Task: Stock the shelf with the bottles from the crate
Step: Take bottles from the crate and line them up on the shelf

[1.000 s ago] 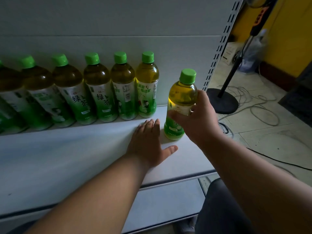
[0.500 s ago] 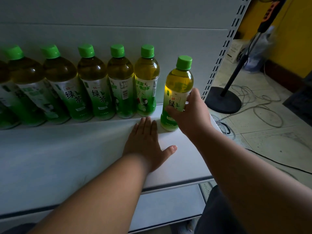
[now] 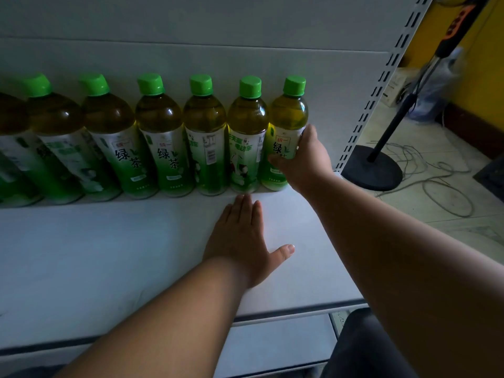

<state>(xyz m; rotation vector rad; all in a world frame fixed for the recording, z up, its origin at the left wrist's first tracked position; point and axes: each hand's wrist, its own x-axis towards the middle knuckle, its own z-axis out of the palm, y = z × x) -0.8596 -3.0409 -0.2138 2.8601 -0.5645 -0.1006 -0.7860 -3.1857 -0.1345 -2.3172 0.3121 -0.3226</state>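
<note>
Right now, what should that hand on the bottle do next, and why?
Probably let go and draw back. The right hand grips the end bottle, which seems to stand upright on the shelf beside its neighbour, in line with the row.

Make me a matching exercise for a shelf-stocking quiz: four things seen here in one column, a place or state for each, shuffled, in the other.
1. left hand
2. right hand
3. rightmost bottle
4. stand base

A. on the floor beside the shelf
B. gripped, at the row's end
C. flat on the shelf
D. wrapped around a bottle's label

Pairs: 1-C, 2-D, 3-B, 4-A
</note>
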